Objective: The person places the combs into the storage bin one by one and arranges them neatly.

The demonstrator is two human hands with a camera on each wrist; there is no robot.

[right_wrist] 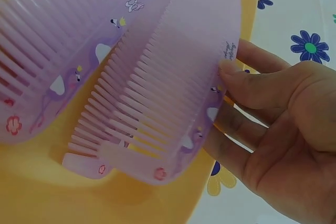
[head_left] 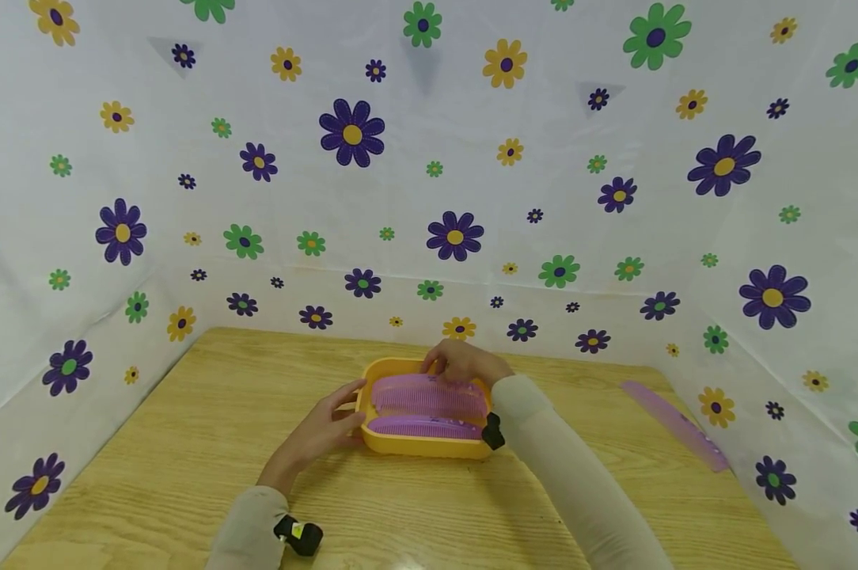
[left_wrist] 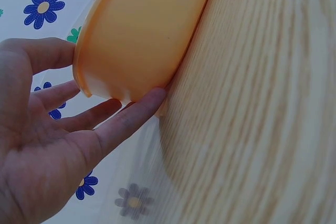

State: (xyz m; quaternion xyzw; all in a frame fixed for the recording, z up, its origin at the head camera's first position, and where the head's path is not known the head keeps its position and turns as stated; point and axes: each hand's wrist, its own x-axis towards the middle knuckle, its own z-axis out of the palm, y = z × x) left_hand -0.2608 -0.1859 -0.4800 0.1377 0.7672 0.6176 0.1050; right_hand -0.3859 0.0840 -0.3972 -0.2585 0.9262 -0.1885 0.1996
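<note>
A yellow plastic tray [head_left: 429, 450] stands on the wooden table with several translucent purple combs in it. One comb [head_left: 423, 427] lies along the near side. My right hand [head_left: 465, 362] reaches over the far rim and pinches the spine of another comb [right_wrist: 184, 72] between thumb and fingers. Beneath that comb, a further comb [right_wrist: 86, 169] is partly covered in the right wrist view. My left hand [head_left: 329, 421] touches the tray's left end, its fingers spread and mostly straight. In the left wrist view its fingers [left_wrist: 134, 116] touch the outer wall and rim.
Another purple comb [head_left: 674, 426] lies on the table's right side, close to the edge. White cloth [head_left: 429, 190] printed with flowers surrounds the wooden table [head_left: 372, 522] at the back and sides. Black wrist cameras [head_left: 299, 536] sit on both sleeves.
</note>
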